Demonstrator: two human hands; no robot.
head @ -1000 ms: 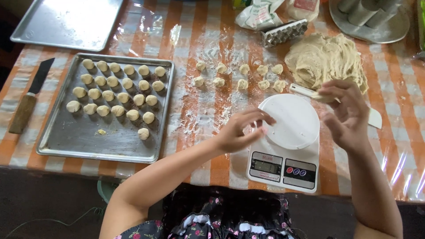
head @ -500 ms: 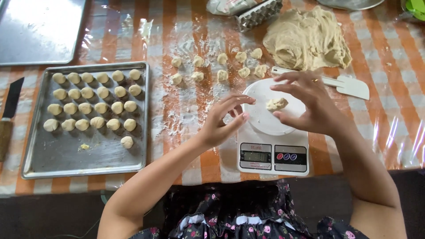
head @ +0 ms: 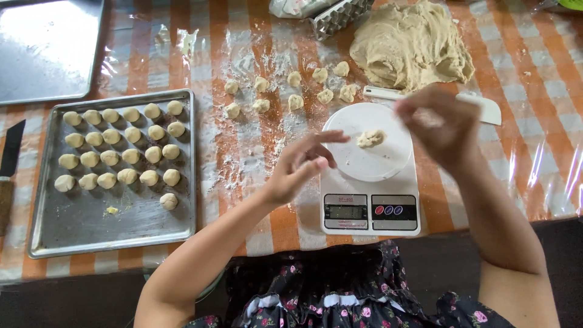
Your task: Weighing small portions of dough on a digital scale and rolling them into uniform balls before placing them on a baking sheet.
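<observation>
A small lump of dough (head: 371,138) lies on the round white plate of a kitchen scale (head: 370,209). My left hand (head: 300,165) hovers just left of the plate, fingers loosely curled and holding nothing. My right hand (head: 440,124) is blurred above the plate's right edge, near a white scraper (head: 489,108); what its fingers hold cannot be made out. A large mass of dough (head: 410,45) sits behind the scale. Several small dough pieces (head: 294,100) lie on the floured cloth.
A metal baking tray (head: 85,234) at the left holds several rows of dough balls (head: 118,152). A second metal tray (head: 45,48) lies at the far left. A knife (head: 9,173) rests at the left edge. A metal mould (head: 340,15) stands behind.
A lump of dough has come to lie on the scale plate. My right hand has lifted off to the right of it. The view has shifted closer.
</observation>
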